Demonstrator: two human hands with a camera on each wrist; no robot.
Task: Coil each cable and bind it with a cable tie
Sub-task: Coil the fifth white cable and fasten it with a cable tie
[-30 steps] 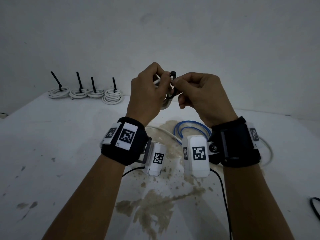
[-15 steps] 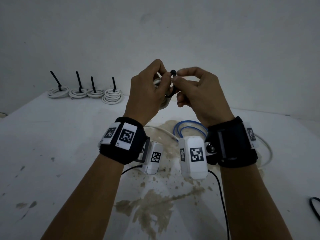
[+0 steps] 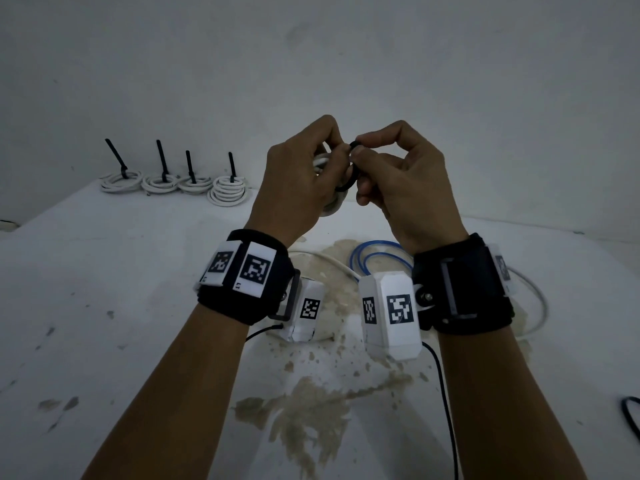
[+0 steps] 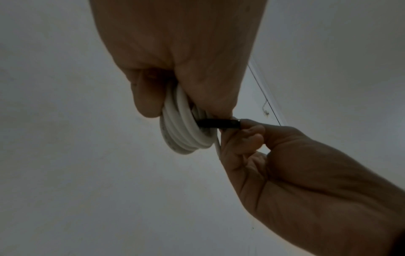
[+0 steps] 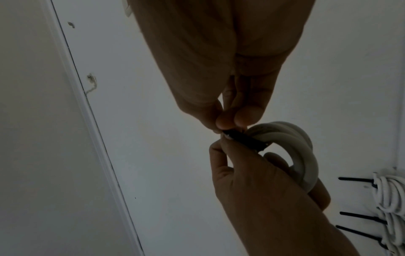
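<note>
My left hand [image 3: 337,155] grips a small white cable coil [image 3: 330,206] held up above the table. A black cable tie [image 3: 351,168] curves in a loop round the coil's strands. My right hand [image 3: 358,154] pinches the tie between thumb and index finger, right against the left hand. In the left wrist view the coil [image 4: 184,128] sits in my curled fingers and the tie [image 4: 217,123] runs out sideways to the right hand [image 4: 241,136]. The right wrist view shows the tie [image 5: 245,138] pinched next to the coil [image 5: 295,143].
Several white coils [image 3: 166,181] bound with upright black ties stand at the back left of the white table [image 3: 104,289]. A blue cable [image 3: 377,258] and a loose white cable [image 3: 533,299] lie under my wrists. A black cable [image 3: 630,417] lies at the right edge.
Both hands stayed together and rose slightly. My right thumb and index finger shifted their pinch on the tie, and the index finger now arches higher.
</note>
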